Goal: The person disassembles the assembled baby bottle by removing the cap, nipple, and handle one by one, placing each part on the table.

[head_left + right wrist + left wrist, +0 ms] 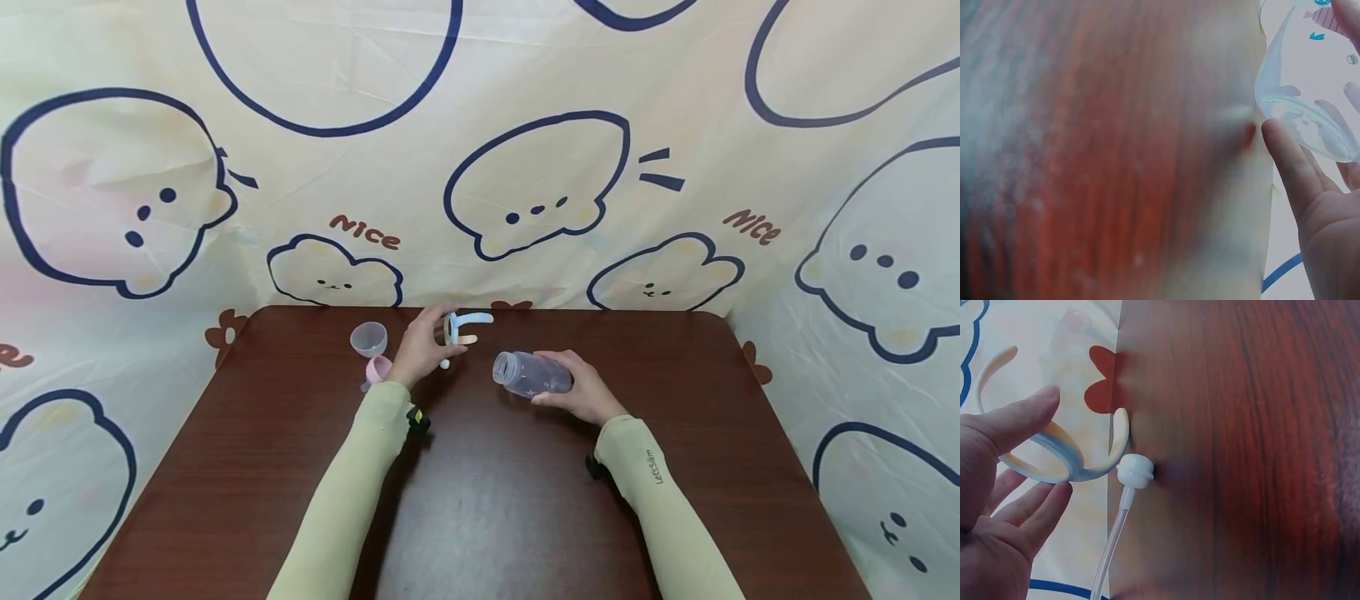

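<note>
My left hand (422,348) pinches a blue-and-cream bottle handle ring (1067,453) between thumb and fingers, its two curved arms sticking out. Near it lies a white straw weight (1135,472) on a clear tube, joined at its other end to something out of the left wrist view. My right hand (587,390) grips a clear baby bottle (542,374) tilted on its side, its uncapped threaded mouth facing left towards the ring. Fish-like prints show on the bottle's wall in the right wrist view. Ring and bottle are apart.
Left of my left hand, a clear dome-shaped cover (368,339) stands on the dark wooden table (487,500). A pink bottle part (378,367) lies just in front of it, partly behind my wrist. A patterned cloth (525,275) hangs along the table's far edge.
</note>
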`<state>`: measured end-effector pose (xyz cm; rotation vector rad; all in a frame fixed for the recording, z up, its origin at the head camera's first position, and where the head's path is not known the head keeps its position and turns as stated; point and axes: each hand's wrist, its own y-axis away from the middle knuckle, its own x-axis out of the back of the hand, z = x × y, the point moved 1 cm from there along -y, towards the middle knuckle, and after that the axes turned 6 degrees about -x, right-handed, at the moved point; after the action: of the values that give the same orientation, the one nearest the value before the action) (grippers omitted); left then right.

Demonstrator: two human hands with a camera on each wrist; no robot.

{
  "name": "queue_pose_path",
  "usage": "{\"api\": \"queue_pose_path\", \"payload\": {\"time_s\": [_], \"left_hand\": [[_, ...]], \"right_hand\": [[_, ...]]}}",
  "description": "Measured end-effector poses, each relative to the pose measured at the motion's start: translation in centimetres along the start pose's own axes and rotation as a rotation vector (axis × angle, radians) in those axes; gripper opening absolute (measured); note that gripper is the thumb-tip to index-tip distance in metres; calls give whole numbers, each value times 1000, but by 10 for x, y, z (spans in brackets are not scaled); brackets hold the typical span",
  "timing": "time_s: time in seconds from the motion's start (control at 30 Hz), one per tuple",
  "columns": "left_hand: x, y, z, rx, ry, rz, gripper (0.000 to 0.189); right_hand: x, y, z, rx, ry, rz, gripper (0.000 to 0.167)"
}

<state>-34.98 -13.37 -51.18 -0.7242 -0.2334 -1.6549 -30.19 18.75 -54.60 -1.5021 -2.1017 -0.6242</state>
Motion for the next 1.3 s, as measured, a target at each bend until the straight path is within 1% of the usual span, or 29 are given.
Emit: {"api": "queue_pose_path", "payload": {"time_s": [0.2, 0.33, 0.77, 1.13, 1.2, 1.3], "left_hand": [[1, 1, -1, 9, 31, 9, 76], [2, 1, -3, 28, 27, 20, 74], [8, 4, -10, 122, -14, 27, 65], [8, 7, -10, 193, 31, 24, 63], [9, 8, -10, 207, 26, 26, 59], [10, 8, -11, 224, -26, 35, 55]], "right_hand": [[-1, -1, 2, 9, 1, 5, 82], [-1, -1, 1, 7, 0, 2, 82], [-2, 0, 1, -5, -9, -4, 82], [-2, 0, 1, -11, 0, -2, 83], [-3, 0, 1, -11, 0, 0, 83], [-3, 0, 0, 1, -1, 6, 82]]}}
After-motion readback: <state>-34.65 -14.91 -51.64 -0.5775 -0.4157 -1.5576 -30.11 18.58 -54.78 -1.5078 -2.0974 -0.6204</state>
